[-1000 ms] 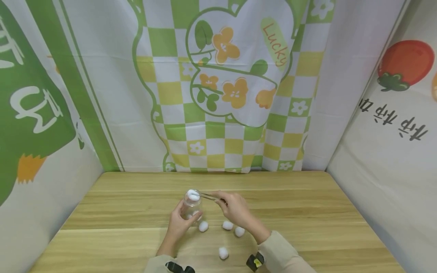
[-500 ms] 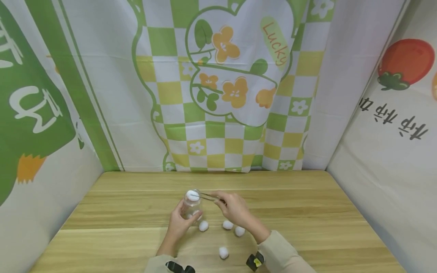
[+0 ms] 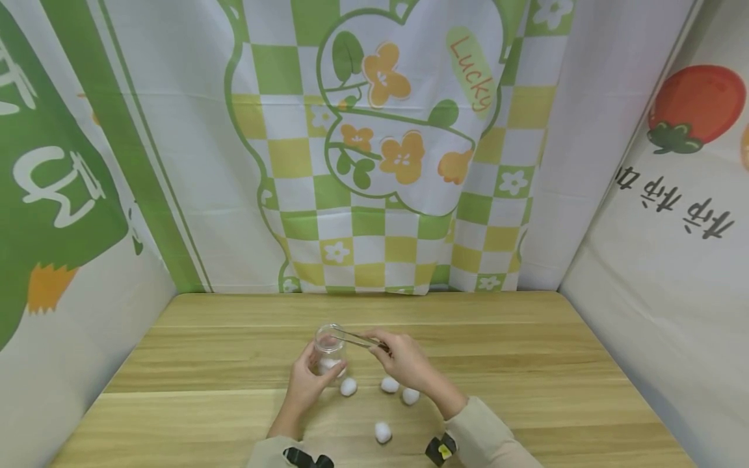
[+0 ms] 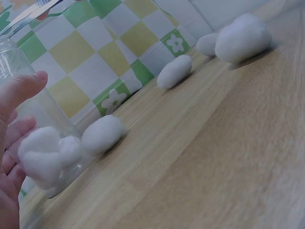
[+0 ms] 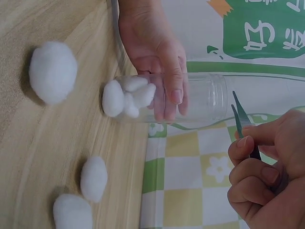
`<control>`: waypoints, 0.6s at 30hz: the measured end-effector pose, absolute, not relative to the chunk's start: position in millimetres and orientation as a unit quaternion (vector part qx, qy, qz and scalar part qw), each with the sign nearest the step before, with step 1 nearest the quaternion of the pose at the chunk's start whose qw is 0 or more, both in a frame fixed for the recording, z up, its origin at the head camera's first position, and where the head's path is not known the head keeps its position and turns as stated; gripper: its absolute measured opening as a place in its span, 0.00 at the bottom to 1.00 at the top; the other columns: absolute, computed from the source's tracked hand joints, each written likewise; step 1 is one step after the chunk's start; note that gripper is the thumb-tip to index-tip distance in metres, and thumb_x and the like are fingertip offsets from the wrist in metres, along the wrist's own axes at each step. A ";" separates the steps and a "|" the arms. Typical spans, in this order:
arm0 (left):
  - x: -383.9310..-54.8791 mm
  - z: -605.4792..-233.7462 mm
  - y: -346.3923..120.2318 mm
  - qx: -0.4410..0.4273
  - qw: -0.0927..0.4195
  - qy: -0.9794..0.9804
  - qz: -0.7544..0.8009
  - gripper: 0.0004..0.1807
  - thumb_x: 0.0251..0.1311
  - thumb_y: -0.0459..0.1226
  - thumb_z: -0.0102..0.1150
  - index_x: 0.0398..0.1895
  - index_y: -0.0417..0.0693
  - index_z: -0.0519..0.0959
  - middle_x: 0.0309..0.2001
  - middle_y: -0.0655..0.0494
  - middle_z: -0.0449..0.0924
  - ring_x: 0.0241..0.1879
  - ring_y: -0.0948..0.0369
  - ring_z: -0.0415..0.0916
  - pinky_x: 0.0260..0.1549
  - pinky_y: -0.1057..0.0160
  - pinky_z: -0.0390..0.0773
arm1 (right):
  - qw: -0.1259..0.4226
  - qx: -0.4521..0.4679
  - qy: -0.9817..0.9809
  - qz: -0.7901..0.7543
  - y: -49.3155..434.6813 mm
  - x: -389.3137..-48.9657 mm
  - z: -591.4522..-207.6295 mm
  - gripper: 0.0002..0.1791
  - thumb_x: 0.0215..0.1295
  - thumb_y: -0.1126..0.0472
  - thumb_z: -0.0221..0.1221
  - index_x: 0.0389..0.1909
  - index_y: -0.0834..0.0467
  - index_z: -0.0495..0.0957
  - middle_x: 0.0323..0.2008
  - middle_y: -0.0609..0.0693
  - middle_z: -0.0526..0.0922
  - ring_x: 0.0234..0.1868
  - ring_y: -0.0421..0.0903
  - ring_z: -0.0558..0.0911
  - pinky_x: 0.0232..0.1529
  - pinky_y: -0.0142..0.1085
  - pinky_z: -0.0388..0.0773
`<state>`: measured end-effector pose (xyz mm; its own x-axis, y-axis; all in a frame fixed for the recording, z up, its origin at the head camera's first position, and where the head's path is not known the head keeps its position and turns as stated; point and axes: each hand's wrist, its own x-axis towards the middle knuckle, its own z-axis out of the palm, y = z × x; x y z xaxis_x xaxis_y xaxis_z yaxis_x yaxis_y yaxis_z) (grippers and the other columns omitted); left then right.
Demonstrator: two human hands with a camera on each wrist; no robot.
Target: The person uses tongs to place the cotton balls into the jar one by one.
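A clear open-topped jar point(image 3: 329, 348) stands upright on the table, gripped round its side by my left hand point(image 3: 308, 383). White cotton balls point(image 5: 138, 88) lie at the jar's bottom, seen through its wall in both wrist views. My right hand point(image 3: 405, 359) pinches metal tweezers point(image 3: 355, 337), whose tips are at the jar's mouth. In the right wrist view the tweezer tips point(image 5: 235, 106) are slightly apart and hold nothing. One loose cotton ball point(image 3: 348, 387) lies right beside the jar's base.
Several cotton balls lie on the wooden table point(image 3: 222, 351); a pair point(image 3: 389, 385) sits below the right hand, and another ball point(image 3: 383, 432) lies nearer the front. A patterned curtain point(image 3: 374, 253) hangs behind the table's far edge, with printed cloth at both sides.
The cotton ball held by the tweezers at the jar's mouth has been let go and dropped inside. The tweezers are now bare; the left hand has stayed on the jar.
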<state>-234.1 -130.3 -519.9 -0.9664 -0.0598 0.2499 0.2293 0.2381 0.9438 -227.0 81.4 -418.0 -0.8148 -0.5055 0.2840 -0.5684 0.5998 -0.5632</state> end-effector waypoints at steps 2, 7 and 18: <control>-234.1 -520.0 -130.3 -0.055 0.119 -0.778 -0.614 0.34 0.51 0.37 0.71 0.63 0.46 0.70 0.62 0.42 0.76 0.63 0.44 0.72 0.66 0.42 0.69 | 0.047 0.300 -0.893 0.332 81.8 -227.0 -418.1 0.16 0.68 0.66 0.54 0.55 0.60 0.76 0.20 0.49 0.77 0.18 0.32 0.63 0.19 0.23 0.63; -234.6 -520.6 -130.2 -0.055 0.120 -0.779 -0.613 0.34 0.51 0.37 0.71 0.63 0.45 0.70 0.61 0.42 0.76 0.63 0.43 0.73 0.65 0.41 0.69 | 0.046 0.300 -0.889 0.342 84.0 -227.6 -418.2 0.16 0.68 0.66 0.54 0.55 0.60 0.76 0.19 0.48 0.74 0.17 0.31 0.62 0.19 0.22 0.62; -234.9 -520.8 -130.7 -0.059 0.118 -0.777 -0.616 0.35 0.51 0.37 0.71 0.64 0.44 0.69 0.62 0.41 0.76 0.64 0.43 0.72 0.67 0.42 0.67 | 0.055 0.297 -0.877 0.374 91.8 -227.2 -423.3 0.16 0.67 0.67 0.55 0.55 0.61 0.76 0.18 0.49 0.73 0.19 0.30 0.63 0.19 0.22 0.64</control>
